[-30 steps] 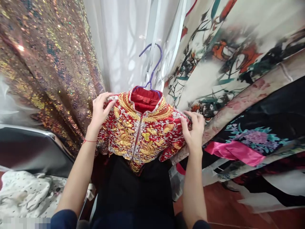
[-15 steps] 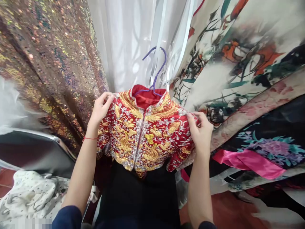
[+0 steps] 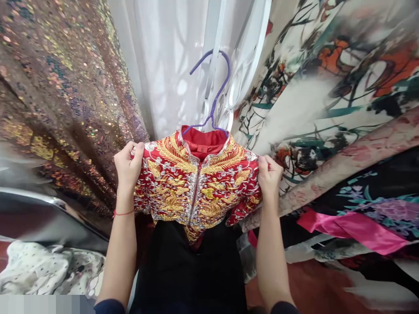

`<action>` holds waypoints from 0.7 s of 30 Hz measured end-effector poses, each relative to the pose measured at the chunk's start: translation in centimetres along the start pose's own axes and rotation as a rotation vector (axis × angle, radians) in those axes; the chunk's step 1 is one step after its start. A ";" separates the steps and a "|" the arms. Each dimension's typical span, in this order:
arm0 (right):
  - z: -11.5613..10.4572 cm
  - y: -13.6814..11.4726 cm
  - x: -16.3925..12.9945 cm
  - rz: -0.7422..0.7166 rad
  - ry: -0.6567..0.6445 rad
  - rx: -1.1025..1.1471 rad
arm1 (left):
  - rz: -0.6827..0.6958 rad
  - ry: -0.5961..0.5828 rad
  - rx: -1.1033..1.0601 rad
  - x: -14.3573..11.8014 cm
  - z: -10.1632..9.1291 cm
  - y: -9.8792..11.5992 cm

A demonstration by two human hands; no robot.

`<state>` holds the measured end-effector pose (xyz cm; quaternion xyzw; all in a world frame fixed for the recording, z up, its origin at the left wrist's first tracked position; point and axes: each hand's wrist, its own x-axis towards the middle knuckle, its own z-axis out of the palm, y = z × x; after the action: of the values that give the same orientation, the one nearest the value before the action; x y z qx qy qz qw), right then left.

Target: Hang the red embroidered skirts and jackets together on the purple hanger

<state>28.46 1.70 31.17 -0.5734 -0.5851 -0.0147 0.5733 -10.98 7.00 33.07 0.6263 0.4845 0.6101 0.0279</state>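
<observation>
A red jacket [image 3: 196, 187] with gold and silver embroidery and a stand-up collar hangs on a purple hanger [image 3: 214, 98], its front zip closed. Pinched in my left hand [image 3: 128, 163] is the shoulder on the left side. My right hand [image 3: 269, 174] grips the opposite shoulder with closed fingers. A small size label [image 3: 202, 149] marked S shows inside the collar. The hanger's hook rises above the collar in front of white openwork slats [image 3: 244, 74]; I cannot tell whether it hangs on them.
A sequined gold cloth [image 3: 72, 87] hangs at the left. On the right are a painted-pattern cloth [image 3: 301, 113] and black flowered fabric with a pink ribbon [image 3: 356, 229]. A black chair back [image 3: 42, 218] stands lower left, beside spotted white cloth [image 3: 36, 270].
My left hand has moved outward to the left and tightened on the shoulder. The right hand's fingers have curled closed. The collar sits lower in view and the size label now shows.
</observation>
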 end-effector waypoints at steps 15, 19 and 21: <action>0.5 1.2 0.0 -0.035 0.054 0.105 | -0.008 0.059 0.067 -1.1 -0.1 -0.4; 1.2 -1.0 -1.3 -0.062 0.272 -0.116 | 0.007 0.062 0.070 -1.1 0.0 -0.3; 2.2 -3.4 -3.1 -0.058 0.539 -0.257 | 0.012 0.054 0.060 -1.3 0.1 -0.1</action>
<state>23.73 -0.05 30.49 -0.5999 -0.4210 -0.2568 0.6300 -10.68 6.33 31.99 0.6129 0.4993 0.6123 -0.0076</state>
